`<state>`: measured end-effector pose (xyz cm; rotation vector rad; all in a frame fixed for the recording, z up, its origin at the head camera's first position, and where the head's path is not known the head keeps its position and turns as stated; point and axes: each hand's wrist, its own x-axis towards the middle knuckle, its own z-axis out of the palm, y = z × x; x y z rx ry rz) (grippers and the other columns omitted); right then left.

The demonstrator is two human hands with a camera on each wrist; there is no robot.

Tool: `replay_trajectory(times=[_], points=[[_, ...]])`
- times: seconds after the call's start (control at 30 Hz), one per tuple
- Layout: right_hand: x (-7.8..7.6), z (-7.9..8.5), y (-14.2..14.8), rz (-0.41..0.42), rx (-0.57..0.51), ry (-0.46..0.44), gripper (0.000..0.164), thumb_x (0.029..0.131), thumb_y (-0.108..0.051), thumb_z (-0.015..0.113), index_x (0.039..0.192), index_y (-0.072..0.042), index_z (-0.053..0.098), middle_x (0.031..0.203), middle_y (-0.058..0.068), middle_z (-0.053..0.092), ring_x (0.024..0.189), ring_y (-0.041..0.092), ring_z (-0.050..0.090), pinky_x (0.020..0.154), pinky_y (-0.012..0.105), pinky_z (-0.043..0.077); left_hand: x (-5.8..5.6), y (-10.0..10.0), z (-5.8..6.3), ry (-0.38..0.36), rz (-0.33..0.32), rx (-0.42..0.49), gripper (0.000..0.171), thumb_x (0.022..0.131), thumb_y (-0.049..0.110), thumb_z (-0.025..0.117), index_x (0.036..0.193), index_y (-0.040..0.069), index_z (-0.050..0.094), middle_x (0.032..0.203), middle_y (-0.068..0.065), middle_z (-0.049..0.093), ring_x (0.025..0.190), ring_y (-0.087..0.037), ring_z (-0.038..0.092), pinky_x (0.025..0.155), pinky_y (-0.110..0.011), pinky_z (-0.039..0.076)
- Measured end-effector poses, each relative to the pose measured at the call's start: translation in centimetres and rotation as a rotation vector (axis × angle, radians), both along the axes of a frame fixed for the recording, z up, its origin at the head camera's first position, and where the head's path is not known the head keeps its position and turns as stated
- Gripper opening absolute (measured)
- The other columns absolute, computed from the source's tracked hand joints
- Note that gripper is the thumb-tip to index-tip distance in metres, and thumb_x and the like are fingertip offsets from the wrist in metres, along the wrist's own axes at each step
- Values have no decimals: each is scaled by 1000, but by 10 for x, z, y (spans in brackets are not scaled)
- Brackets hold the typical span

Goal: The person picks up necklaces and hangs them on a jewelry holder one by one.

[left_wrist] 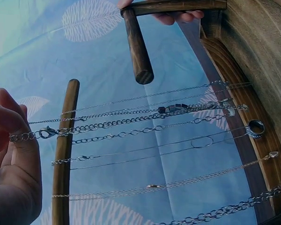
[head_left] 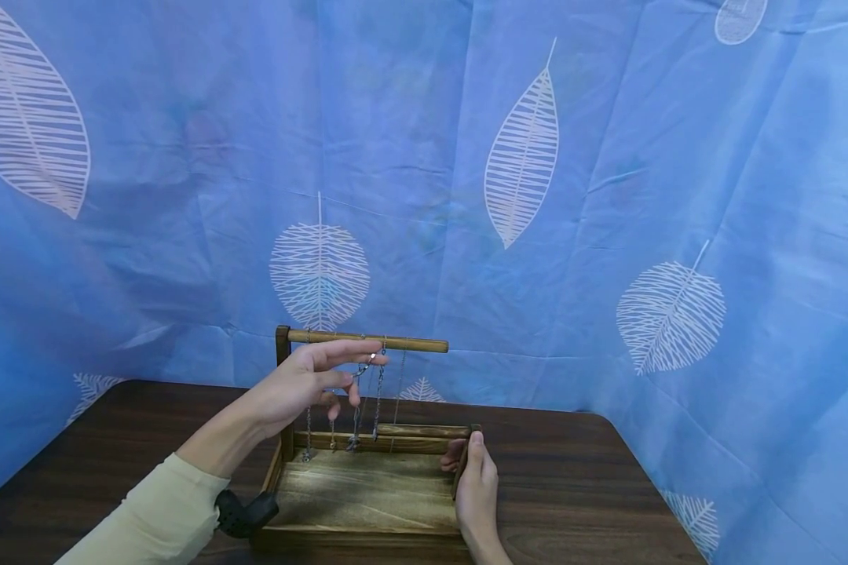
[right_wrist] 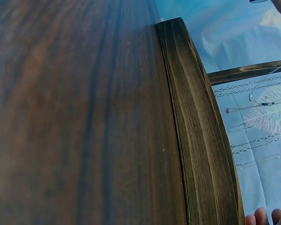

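Note:
A wooden jewelry stand (head_left: 283, 369) with a tray base (head_left: 367, 498) stands on the table. Several necklaces (left_wrist: 154, 186) hang from its upper rod (head_left: 424, 345), one bearing a ring (left_wrist: 255, 129). Beside that rod, my left hand (head_left: 293, 388) pinches the end of a silver chain necklace (left_wrist: 22, 137), whose lobster clasp (left_wrist: 48, 132) lies between the fingers and the rod. My right hand (head_left: 479, 490) grips the short right post (left_wrist: 178, 6), thumb near its top and fingertips on its inner side. From that post juts a lower rod (left_wrist: 138, 51).
The dark wooden table (head_left: 565, 486) extends on both sides of the stand. Behind it hangs a blue curtain (head_left: 424, 157) with white leaf prints. A black wrist device (head_left: 243, 514) sits at the left sleeve (head_left: 155, 510).

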<state>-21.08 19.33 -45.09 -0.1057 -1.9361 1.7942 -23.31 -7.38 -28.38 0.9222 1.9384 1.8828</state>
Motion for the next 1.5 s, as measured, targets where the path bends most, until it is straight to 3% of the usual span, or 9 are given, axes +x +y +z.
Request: replay_trajectory(times=[0.67, 1.17, 1.37, 1.5], points=[[0, 1, 1, -2, 9, -32, 66, 110, -47, 27, 105, 7, 64, 85, 16, 63, 77, 28, 63, 75, 42, 56, -13, -1, -16, 0, 85, -49, 44, 105, 11, 54, 149, 16, 52, 144, -9, 55, 79, -23, 65, 54, -34, 51], [1, 3, 0, -9, 10, -34, 64, 110, -46, 27, 103, 5, 65, 84, 16, 63, 78, 29, 63, 75, 43, 56, -23, 15, -17, 49, 167, -102, 38, 105, 6, 52, 142, 14, 59, 134, -9, 63, 71, -26, 65, 49, -29, 43], [1, 3, 1, 4, 16, -39, 62, 111, -44, 27, 104, 4, 64, 86, 15, 63, 79, 29, 63, 75, 42, 56, -25, 22, -15, 69, 157, -117, 37, 105, 9, 53, 141, 16, 60, 132, -6, 65, 71, -30, 65, 48, -28, 41], [2, 2, 2, 14, 22, -37, 60, 112, -41, 26, 105, 4, 64, 86, 14, 63, 79, 29, 63, 75, 41, 56, -27, 27, -13, 80, 147, -127, 37, 105, 8, 53, 141, 15, 60, 130, -5, 66, 66, -23, 62, 44, -27, 39]])
